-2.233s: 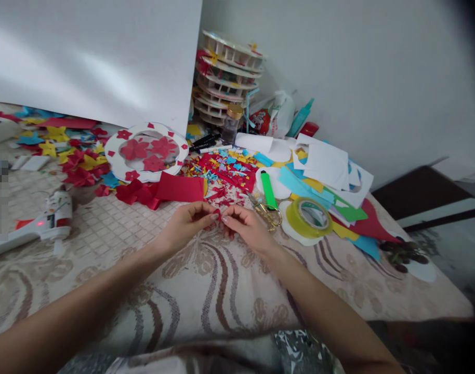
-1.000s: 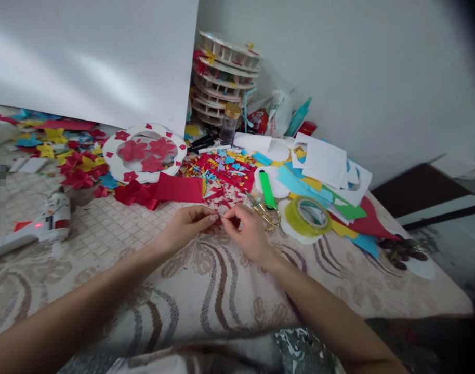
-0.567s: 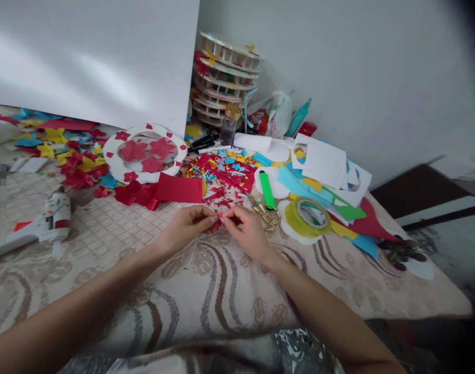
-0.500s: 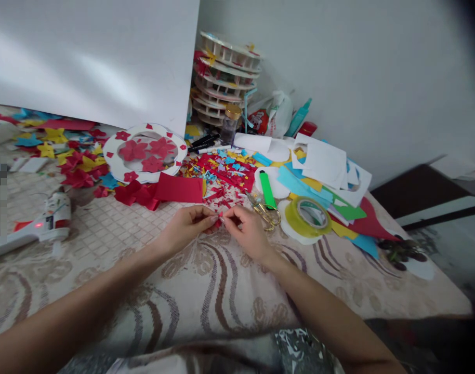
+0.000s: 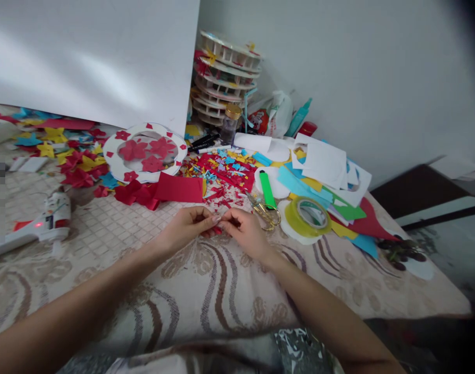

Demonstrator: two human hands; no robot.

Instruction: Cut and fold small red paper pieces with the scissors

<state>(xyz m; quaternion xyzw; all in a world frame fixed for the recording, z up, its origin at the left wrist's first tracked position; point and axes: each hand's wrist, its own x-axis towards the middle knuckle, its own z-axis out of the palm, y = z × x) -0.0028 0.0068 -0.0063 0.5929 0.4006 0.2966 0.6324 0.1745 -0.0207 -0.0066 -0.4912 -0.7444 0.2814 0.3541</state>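
My left hand [image 5: 194,223] and my right hand [image 5: 241,228] meet fingertip to fingertip above the patterned tablecloth [image 5: 222,291]. Both are closed in a pinch on a small red paper piece [image 5: 218,229], mostly hidden by the fingers. Just right of my right hand lie gold-handled scissors [image 5: 267,214] and a green utility knife [image 5: 266,189]. Beyond my fingers are red paper scraps [image 5: 225,195]. A folded red paper [image 5: 180,187] lies behind my left hand. Farther left is a white scalloped paper ring [image 5: 113,161] with red paper flowers [image 5: 152,150] on and inside it.
A glue gun [image 5: 46,223] with a lit red light lies at the left. Rolls of tape [image 5: 307,215] and coloured paper sheets [image 5: 327,166] cover the right side. At the back stand a tiered white stack [image 5: 229,78], a gold-lidded jar [image 5: 230,124] and a white board [image 5: 93,57].
The fingers of both hands have shifted slightly around the red paper piece, which now shows a little lower between them. The things on the table stay in place.
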